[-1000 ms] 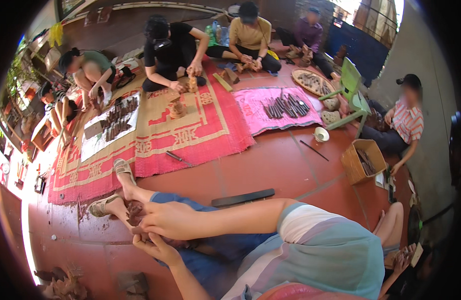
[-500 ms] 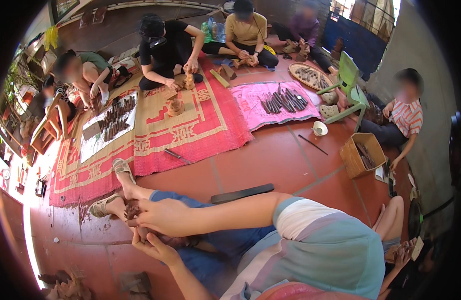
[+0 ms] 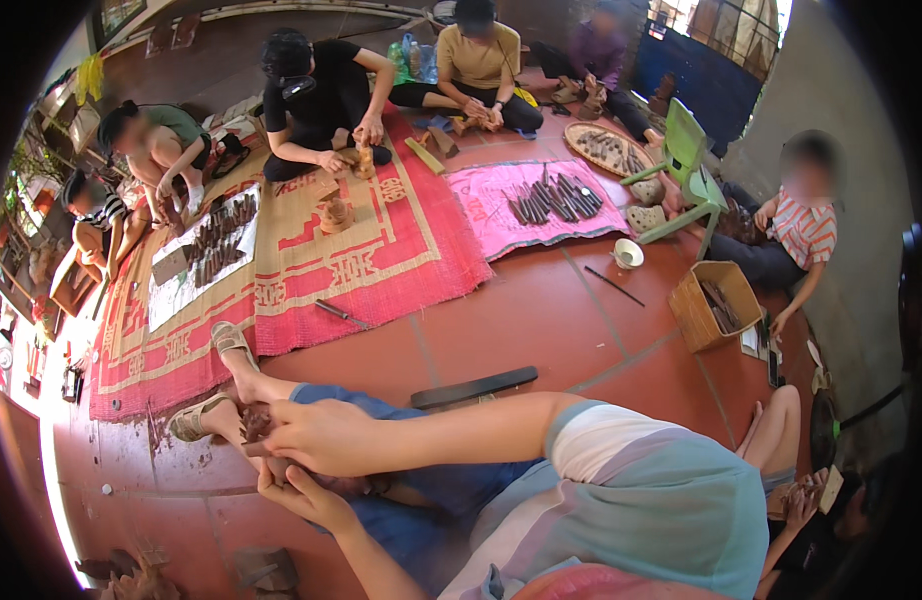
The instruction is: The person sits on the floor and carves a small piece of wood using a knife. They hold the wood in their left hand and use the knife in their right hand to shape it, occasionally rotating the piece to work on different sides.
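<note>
Low over my outstretched legs, both my hands are at a small reddish-brown clay piece (image 3: 255, 430) with a jagged top. My right hand (image 3: 326, 437) grips it from above, fingers bent, covering much of it. Below it, my left hand (image 3: 306, 497) holds the underside with curled fingers. What the right fingertips press on is hidden behind that hand. A long dark flat bar (image 3: 474, 387) lies on the floor beyond my right forearm. Farther off, a thin knife-like tool (image 3: 341, 314) rests on the edge of the red patterned mat (image 3: 421, 270).
Clay chunks (image 3: 141, 578) sit on the floor at the lower left. Dark clay sticks (image 3: 554, 200) cover a pink cloth (image 3: 481, 235). To the right stand a cardboard box (image 3: 696, 312), a white cup (image 3: 628, 253) and a green chair (image 3: 686, 190). Several people sit around, some handling clay.
The view has shifted slightly, so the surroundings sit a little farther left. Both my hands stay on the clay piece, which shows at a slightly different angle.
</note>
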